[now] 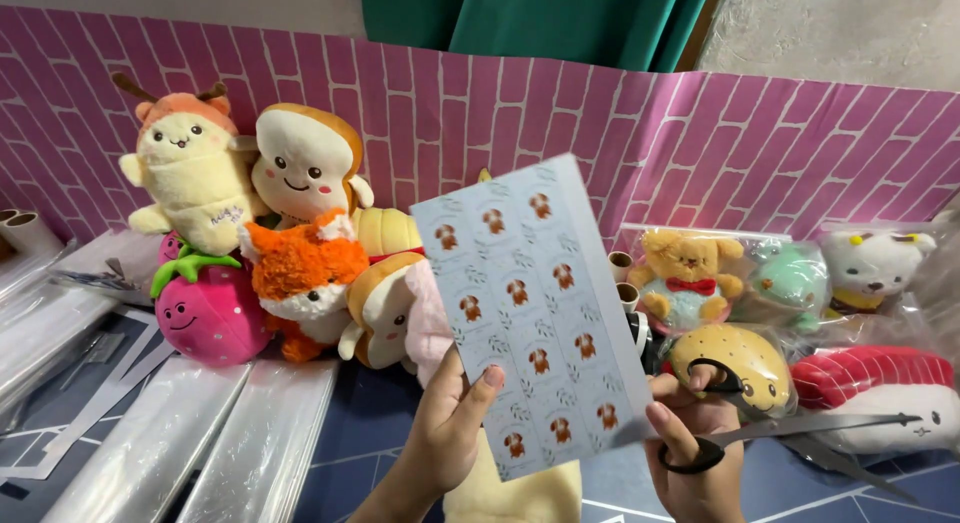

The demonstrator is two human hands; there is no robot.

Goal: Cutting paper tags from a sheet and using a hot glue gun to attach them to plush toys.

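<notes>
Far left, at 9 o'clock: clear plastic rolls (150, 443) lie side by side on the dark blue desk (370, 423).

At 10 o'clock, a heap of soft toys against the pink brick-pattern backdrop (700, 133): a cream plush with an orange cap (190, 173), a toast-shaped plush (305, 163), a pink strawberry plush (205, 313) and an orange fox plush (305, 278).

Centre: the sticker sheet (530, 303), pale blue with rows of small brown dog stickers, is held up tilted, its top edge toward 12 o'clock. The left hand (445, 423) has it by the lower left edge, thumb pressed on the front, the remaining fingers behind the sheet (not visible).

At 5 o'clock: the right hand (695, 443) pinches the sheet's lower right corner with the thumb while its fingers are closed through the black loops of the scissors (800, 433). The blades stand slightly parted, pointing to 3 o'clock, clear of the sheet.

Handling, as judged: the sheet looks light, thin and somewhat stiff; it stays flat when held at the bottom only. It would likely crease if squeezed, so the edges and corners are the sensible places to hold it.

At 2 to 3 o'clock: bagged plush toys, including a yellow bear with a red bow (685, 273) and a red-and-white sushi plush (880, 383).
</notes>
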